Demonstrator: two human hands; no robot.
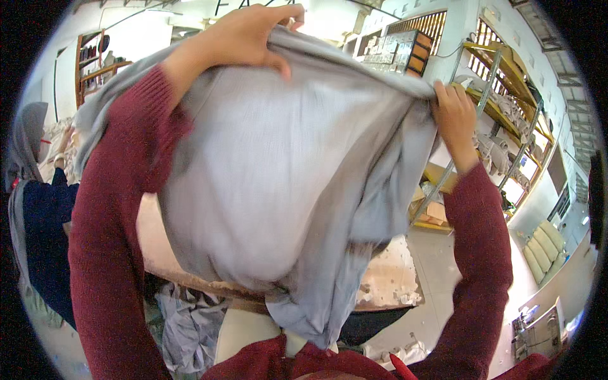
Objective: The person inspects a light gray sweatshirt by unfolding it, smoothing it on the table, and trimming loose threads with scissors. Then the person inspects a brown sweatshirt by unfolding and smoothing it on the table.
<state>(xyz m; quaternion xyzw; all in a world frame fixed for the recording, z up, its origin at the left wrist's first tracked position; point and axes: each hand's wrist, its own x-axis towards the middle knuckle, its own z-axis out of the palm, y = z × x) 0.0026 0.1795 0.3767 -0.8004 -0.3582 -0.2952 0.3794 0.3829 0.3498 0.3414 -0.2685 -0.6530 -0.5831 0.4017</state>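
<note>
A large piece of grey fabric (256,156) hangs raised in front of me, blurred by motion. Its upper edge slopes down from my left hand (247,40) to my right hand (455,121). The left thumb lies over the near face, with the curled fingers above the edge; the cloth sits loosely in the crook between them. Folds of it also pass behind my left forearm. My right hand is closed around the upper right corner, and folds fall from there. The lower end droops past the table edge towards my lap.
Behind the cloth is a worn table (387,280). Crumpled grey fabric (190,327) lies below its front edge. A person in dark clothing (47,237) is close on the left. A metal-framed shelf rack (494,95) with cloth bundles stands at right. White scraps (399,351) are on the floor.
</note>
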